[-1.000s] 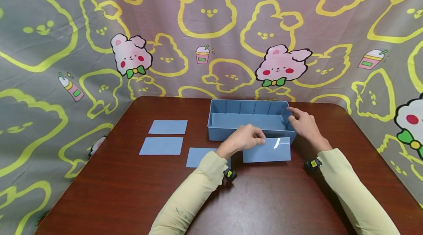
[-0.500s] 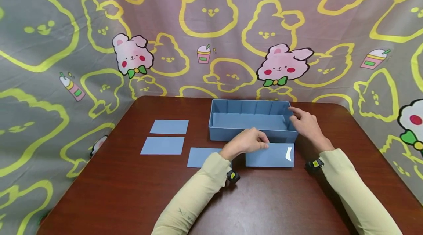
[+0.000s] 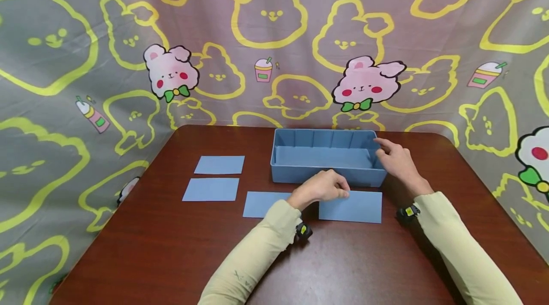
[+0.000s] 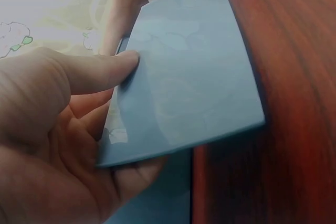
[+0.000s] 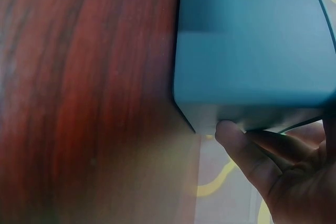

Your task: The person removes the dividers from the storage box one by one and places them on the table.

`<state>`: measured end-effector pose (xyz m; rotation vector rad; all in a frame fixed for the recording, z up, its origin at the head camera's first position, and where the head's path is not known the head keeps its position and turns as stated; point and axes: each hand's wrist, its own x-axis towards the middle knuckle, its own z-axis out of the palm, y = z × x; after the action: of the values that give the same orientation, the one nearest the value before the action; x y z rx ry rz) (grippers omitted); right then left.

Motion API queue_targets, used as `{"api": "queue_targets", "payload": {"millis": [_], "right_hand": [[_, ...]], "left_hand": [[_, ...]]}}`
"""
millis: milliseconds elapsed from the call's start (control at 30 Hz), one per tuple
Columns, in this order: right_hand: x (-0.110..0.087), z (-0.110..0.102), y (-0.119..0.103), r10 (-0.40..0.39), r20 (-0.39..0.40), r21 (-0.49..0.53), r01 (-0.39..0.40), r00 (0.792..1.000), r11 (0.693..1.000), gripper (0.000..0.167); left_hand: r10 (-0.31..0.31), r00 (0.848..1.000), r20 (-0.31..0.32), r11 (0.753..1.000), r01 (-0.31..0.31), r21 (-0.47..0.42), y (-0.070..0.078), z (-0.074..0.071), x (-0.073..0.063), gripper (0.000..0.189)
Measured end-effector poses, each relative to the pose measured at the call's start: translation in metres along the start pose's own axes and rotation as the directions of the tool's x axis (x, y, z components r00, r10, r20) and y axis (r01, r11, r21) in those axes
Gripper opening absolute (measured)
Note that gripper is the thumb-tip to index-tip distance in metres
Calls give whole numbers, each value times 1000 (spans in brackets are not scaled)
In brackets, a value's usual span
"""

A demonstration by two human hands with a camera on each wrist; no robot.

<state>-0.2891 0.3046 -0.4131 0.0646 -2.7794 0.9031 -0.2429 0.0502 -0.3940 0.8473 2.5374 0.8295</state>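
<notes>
My left hand (image 3: 323, 186) pinches a thin glossy blue rectangular panel (image 3: 353, 207) by its edge in the head view. In the left wrist view, the thumb lies on the face of the panel (image 4: 184, 72) and fingers pass underneath. Just behind it stands a long, open-topped blue box (image 3: 317, 175), with ribs along its far inner wall. My right hand (image 3: 399, 164) rests at the box's right end, its index finger reaching to the rim. From the right wrist, the thumb touches the end wall of the box (image 5: 252, 66); some fingers are partly hidden.
On the brown wooden table (image 3: 163, 257) lie more blue panels: one (image 3: 257, 204) partly behind the left wrist, and two at the left, a rear one (image 3: 219, 165) and a front one (image 3: 211, 189). A patterned curtain (image 3: 291, 33) hangs behind and along both sides.
My left hand has drawn the panel slightly right and toward me, away from the box's front wall; the glare on it is gone. My right hand stays at the box's end.
</notes>
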Motion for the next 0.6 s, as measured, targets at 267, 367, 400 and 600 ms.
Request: {"api": "queue_targets", "payload": {"millis": [267,367,400,600], "right_hand": [[1,-1,-1,-8,4,-11,8,1000,1000,47],[0,-2,-2,-16,8,-12,17,1000,1000,47],[0,-2,-2,-16,11,-10,16,1000,1000,48],[0,-2,-1,-16,23,-2,16,1000,1000,48]], "left_hand": [[-41,999,20,999,41,-23,-2,5,2,11],[-48,999,10,999,48,7,-2,6,2,11],[-47,999,5,999,47,23,-2,7,3,11],[-42,999,-19,992,44,116,-2,12,4,11]]}}
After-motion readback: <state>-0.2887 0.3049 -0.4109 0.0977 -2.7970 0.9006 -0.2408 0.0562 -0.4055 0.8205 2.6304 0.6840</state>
